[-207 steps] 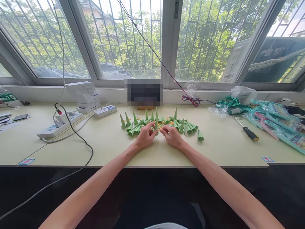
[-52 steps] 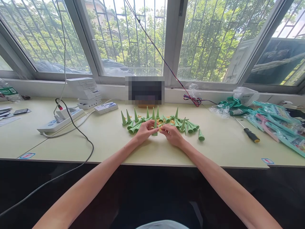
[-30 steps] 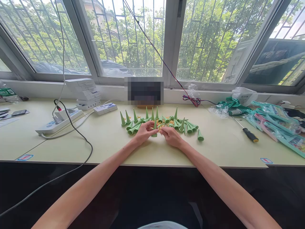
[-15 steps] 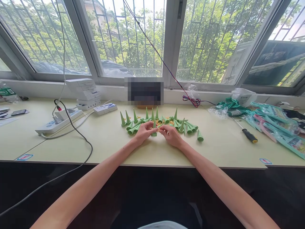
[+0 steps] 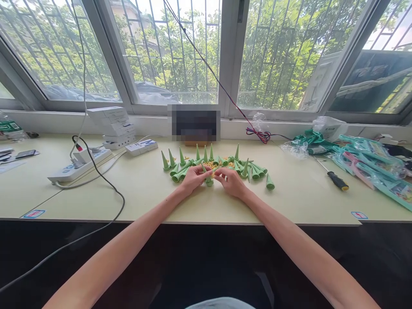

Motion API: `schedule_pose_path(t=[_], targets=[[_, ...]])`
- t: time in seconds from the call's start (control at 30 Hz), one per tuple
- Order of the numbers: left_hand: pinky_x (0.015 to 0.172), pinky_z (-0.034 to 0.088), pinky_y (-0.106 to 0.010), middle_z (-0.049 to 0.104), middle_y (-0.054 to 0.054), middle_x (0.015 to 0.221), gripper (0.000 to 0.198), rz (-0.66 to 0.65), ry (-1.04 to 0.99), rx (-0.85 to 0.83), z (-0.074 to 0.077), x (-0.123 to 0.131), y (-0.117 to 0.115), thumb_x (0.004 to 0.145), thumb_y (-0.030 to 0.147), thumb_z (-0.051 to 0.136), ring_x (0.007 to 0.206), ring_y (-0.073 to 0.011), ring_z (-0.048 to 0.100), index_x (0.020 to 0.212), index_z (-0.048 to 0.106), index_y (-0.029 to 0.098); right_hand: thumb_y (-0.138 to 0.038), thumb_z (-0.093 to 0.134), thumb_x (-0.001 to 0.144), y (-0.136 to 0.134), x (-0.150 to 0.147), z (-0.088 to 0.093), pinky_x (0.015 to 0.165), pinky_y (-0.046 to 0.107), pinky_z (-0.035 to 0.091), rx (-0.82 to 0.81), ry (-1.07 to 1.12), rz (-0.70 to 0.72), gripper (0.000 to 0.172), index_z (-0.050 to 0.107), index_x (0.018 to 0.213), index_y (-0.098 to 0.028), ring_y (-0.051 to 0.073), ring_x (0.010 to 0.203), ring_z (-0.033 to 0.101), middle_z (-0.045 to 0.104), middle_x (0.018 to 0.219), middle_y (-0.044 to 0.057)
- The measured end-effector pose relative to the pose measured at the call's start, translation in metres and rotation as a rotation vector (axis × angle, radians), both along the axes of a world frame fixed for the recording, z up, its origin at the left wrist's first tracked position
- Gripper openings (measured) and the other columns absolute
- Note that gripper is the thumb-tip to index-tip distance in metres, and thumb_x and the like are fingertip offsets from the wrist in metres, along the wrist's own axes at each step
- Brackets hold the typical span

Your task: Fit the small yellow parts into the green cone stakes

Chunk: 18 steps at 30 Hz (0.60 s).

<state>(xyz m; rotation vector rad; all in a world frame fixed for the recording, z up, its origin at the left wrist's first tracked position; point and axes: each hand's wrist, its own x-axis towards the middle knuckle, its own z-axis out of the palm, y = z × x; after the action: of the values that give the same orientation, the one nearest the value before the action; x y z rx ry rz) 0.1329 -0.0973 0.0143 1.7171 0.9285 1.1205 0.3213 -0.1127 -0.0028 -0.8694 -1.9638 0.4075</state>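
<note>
Near the table's front middle, my left hand (image 5: 193, 179) is closed around a small green cone (image 5: 209, 182). Its tip leans away to the left and its wide base points toward me. My right hand (image 5: 232, 181) comes in from the other side with thumb and fingers pinched at the cone's side. A tiny yellowish piece (image 5: 213, 174) shows at those fingertips, partly hidden. Just beyond my hands lie small yellow pieces (image 5: 211, 164) and several more green cones (image 5: 255, 172), some upright, others on their sides. One loose cone (image 5: 270, 182) lies apart at the right.
On the left are a power strip (image 5: 61, 172) with a black cable (image 5: 119, 189) and stacked white boxes (image 5: 111, 124). A screwdriver (image 5: 337, 181) and plastic-wrapped teal items (image 5: 370, 161) lie to the right. A pixelated dark object (image 5: 196, 121) stands behind the cones.
The green cone in my left hand has tilted from upright, its tip going left and its base toward me. Both hands stay in nearly the same place.
</note>
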Motion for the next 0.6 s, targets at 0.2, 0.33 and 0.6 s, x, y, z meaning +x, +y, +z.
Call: schedule_pose_path(t=[0.2,0.33,0.6], targets=[[0.041,0.032,-0.021,0.059,-0.001,0.060,0.040,0.007,0.143,0.109,-0.0007,-0.0004,-0.0021,0.079,0.052,0.066,0.046,-0.0091,0.046,0.090,0.071,0.014,-0.031,0.057,0.087,0.0013,-0.0002,0.0002,0.058,0.026,0.042,-0.105,0.117,-0.036,0.015,0.062,0.080,-0.019,0.014,0.067,0.056,0.066,0.080,0.003],[0.044,0.036,-0.022,0.061,-0.003,0.063,0.040,-0.019,0.129,0.122,-0.0004,0.0008,-0.0023,0.081,0.052,0.064,0.048,-0.0104,0.050,0.091,0.071,0.014,-0.035,0.059,0.085,0.0044,-0.0002,-0.0021,0.058,0.025,0.044,-0.157,0.206,-0.026,0.018,0.061,0.079,-0.018,0.015,0.070,0.057,0.065,0.078,0.003],[0.047,0.037,-0.021,0.059,-0.002,0.065,0.032,-0.015,0.088,0.120,-0.0021,-0.0005,0.0004,0.083,0.046,0.063,0.052,-0.0094,0.049,0.081,0.067,0.014,-0.039,0.064,0.082,0.0032,-0.0008,-0.0009,0.054,0.025,0.044,-0.198,0.233,0.051,0.021,0.063,0.085,-0.019,0.013,0.064,0.055,0.065,0.082,0.004]])
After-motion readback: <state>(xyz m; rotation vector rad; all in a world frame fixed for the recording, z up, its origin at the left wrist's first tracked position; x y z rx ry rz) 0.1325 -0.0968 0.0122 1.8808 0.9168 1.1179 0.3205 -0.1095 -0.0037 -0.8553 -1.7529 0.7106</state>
